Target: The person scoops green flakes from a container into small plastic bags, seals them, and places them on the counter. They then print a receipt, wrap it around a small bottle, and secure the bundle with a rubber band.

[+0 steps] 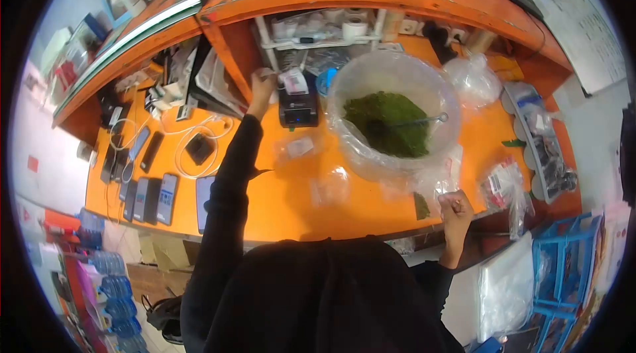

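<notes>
Single camera, head-worn, above the torso (318, 300) at the near edge. It faces forward and steeply down onto the desk (285, 210), at close range, covering left hand (262, 90) and right hand (456, 210). Field wide, round-edged, reaching whiteboard (575, 32) far right and bottles (119, 306) near left.

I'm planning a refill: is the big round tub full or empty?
Partly filled: green contents lie inside the tub, with bare pale wall showing around them.
</notes>
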The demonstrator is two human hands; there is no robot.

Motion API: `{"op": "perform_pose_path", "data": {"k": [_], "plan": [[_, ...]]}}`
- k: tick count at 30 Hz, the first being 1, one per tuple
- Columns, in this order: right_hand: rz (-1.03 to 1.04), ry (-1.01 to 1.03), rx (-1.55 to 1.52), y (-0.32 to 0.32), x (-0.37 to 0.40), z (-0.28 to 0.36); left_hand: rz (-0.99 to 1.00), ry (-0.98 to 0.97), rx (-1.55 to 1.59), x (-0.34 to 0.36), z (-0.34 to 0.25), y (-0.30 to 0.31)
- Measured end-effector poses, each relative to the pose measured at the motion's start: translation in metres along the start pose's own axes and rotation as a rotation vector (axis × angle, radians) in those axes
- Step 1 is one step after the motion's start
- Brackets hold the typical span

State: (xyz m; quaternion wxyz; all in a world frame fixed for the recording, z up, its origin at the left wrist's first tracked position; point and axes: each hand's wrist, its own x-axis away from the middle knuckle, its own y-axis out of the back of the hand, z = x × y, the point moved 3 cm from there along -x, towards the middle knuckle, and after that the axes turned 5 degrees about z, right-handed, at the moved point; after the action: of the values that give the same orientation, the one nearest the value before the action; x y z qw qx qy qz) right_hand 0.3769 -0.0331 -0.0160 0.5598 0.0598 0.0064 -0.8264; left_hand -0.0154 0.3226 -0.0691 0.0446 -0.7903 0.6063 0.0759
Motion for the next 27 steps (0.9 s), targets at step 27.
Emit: {"op": "perform_pose_path", "data": {"k": [27], "plan": [[-0.974, 0.826, -1.676, 0.136, 0.149, -0.058, 1.042, -0.475, -0.786, 0.295, 0.012, -0.094]]}}
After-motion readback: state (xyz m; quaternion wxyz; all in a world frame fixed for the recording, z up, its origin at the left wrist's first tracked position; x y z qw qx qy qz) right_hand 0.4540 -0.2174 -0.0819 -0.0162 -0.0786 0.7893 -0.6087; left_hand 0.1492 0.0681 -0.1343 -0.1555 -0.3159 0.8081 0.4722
